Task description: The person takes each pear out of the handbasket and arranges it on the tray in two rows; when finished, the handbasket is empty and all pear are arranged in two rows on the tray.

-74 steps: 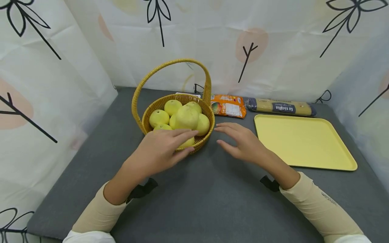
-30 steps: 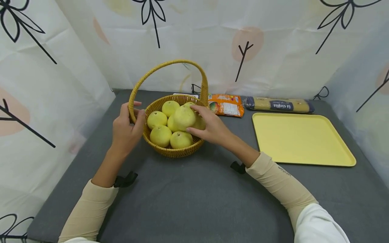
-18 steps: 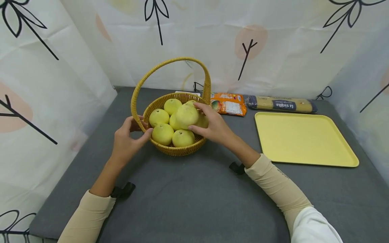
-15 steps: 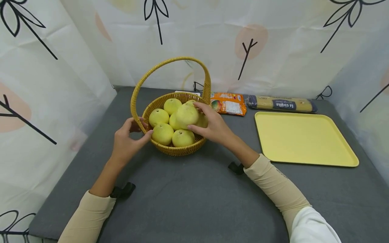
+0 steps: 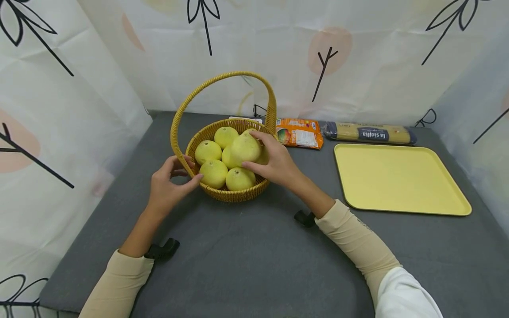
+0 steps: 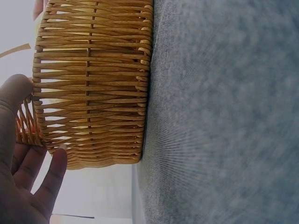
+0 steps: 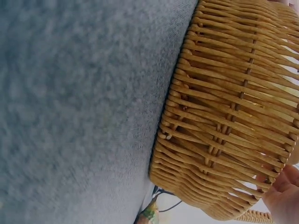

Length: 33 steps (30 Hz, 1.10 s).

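A yellow wicker basket (image 5: 234,196) with a tall arched handle stands on the grey tabletop, holding several yellow-green grapefruits (image 5: 214,173). My left hand (image 5: 167,187) grips its left rim by the handle's foot, thumb outside in front; the left wrist view shows fingers (image 6: 55,175) around the woven edge. With thumb in front and fingers behind, my right hand (image 5: 276,161) holds the large top grapefruit (image 5: 244,149), which still rests among the others. Part of the fruit on the right is hidden by that hand. In the right wrist view, the basket wall (image 7: 224,107) covers most of it.
A yellow tray (image 5: 401,176) lies at the right. Behind it are a pasta packet (image 5: 370,133) and an orange snack packet (image 5: 300,133), the latter close to the basket's right side. A patterned white curtain (image 5: 294,57) closes off the back and sides.
From hovering before and beside the basket, my left hand has gone to its left rim and my right hand to the top grapefruit. Over the last half second the hands barely move.
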### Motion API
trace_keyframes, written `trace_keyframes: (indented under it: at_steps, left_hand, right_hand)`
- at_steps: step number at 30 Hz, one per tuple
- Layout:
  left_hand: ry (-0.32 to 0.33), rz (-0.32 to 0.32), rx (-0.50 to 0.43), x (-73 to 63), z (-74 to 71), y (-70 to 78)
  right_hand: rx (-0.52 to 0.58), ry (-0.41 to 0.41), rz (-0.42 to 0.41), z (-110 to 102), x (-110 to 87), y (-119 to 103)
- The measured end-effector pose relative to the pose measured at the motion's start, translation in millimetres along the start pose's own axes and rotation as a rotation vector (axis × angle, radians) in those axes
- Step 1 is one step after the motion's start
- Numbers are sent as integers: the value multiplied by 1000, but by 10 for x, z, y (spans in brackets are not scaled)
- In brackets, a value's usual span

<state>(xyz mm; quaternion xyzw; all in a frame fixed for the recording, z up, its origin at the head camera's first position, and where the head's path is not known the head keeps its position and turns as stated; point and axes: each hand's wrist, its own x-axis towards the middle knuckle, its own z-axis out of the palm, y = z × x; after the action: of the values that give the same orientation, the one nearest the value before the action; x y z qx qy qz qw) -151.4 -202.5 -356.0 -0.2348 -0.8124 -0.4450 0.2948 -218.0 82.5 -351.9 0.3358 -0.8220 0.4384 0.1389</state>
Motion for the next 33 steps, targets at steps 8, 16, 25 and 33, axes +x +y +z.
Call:
trace_keyframes:
  at_steps: [8, 16, 25, 33]
  left_hand:
    - [-1, 5, -22, -11, 17, -30]
    - [5, -2, -34, -31, 22, -54]
    - [-1, -3, -56, -35, 31, -98]
    - [1, -16, -69, -28, 32, -77]
  right_hand:
    - [110, 35, 6, -83, -80, 21]
    - [110, 33, -21, -337, -239, 47]
    - [84, 70, 122, -831, -352, 287]
    - [4, 166, 307, -1200, -369, 514]
